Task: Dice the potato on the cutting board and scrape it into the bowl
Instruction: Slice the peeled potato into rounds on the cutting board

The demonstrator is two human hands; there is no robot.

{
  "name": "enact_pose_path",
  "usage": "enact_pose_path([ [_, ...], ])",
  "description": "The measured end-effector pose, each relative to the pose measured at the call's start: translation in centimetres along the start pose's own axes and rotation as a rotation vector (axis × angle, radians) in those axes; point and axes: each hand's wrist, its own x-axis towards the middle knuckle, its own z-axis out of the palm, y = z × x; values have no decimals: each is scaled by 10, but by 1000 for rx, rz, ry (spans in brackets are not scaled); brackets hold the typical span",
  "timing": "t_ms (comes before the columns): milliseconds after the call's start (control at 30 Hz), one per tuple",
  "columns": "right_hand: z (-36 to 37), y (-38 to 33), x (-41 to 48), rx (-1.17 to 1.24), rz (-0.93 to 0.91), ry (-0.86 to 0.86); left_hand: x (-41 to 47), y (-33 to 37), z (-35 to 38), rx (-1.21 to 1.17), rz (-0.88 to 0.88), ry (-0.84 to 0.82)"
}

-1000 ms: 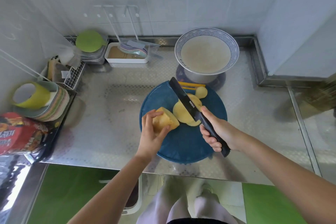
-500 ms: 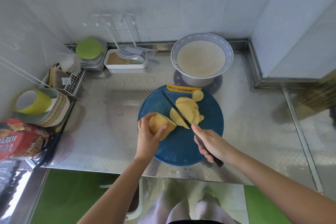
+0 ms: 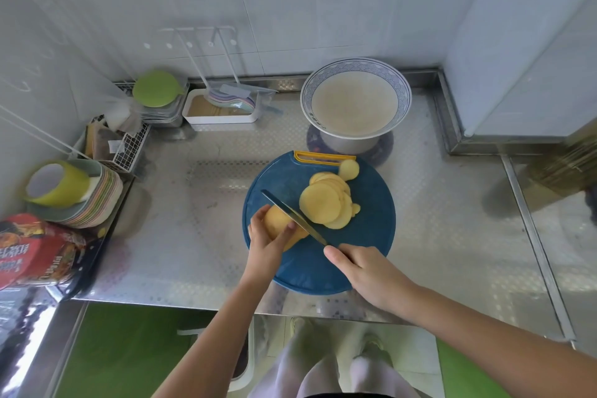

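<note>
While the left hand (image 3: 265,244) curls over the uncut potato chunk (image 3: 276,223) at the lower left of the round blue cutting board (image 3: 368,236), the right hand (image 3: 365,271) grasps a thin dark knife (image 3: 292,216), its blade lying against the chunk's cut face. Smooth, pale-yellow round slices (image 3: 323,205) overlap in a heap at the board's centre. Just above the board, a wide bowl (image 3: 355,65) with a patterned rim stands on the dimpled steel counter (image 3: 181,236).

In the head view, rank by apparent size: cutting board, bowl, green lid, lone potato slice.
1. cutting board
2. bowl
3. green lid
4. lone potato slice
Bowl and lid sit farther back; true sizes unsure.
</note>
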Motion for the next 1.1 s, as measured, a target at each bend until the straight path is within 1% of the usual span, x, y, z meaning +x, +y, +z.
enact_pose_path([
  [267,1,-1,-6,-23,-26,5,-4,3,5,-25,-19,32],
  [433,2,1,-9,-60,-56,-12,-4,6,7,-15,-61,52],
  [867,1,2,-9,-59,-47,-17,-7,13,9,-21,-80,82],
  [1100,-1,4,-7,-13,-39,-32,-7,15,10,-25,-79,89],
])
